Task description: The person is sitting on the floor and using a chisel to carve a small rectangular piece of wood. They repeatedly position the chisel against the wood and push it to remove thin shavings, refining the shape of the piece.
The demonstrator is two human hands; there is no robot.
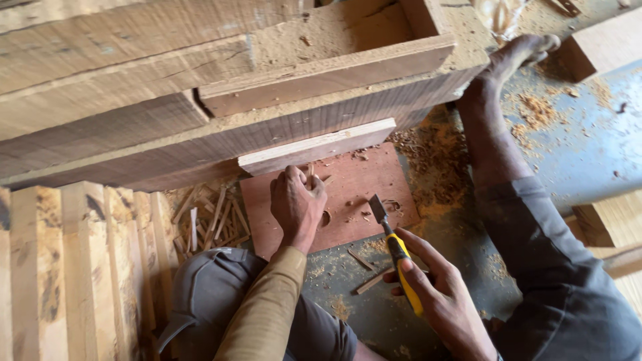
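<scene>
My left hand [296,206] is closed around a thin wooden stick [311,172] and holds it upright on a reddish board [364,184] lying on the floor. My right hand [441,297] grips a chisel [394,247] with a yellow and black handle. Its steel blade points up and left, close above the board and just right of my left hand. A small round hole [325,218] shows in the board beside my left wrist.
Big rough timber beams [200,107] lie stacked across the top. Cut planks [80,261] stand at left, with a pile of thin wooden sticks [210,217] beside them. My outstretched leg and bare foot [515,57] lie at right. Sawdust and chips cover the floor.
</scene>
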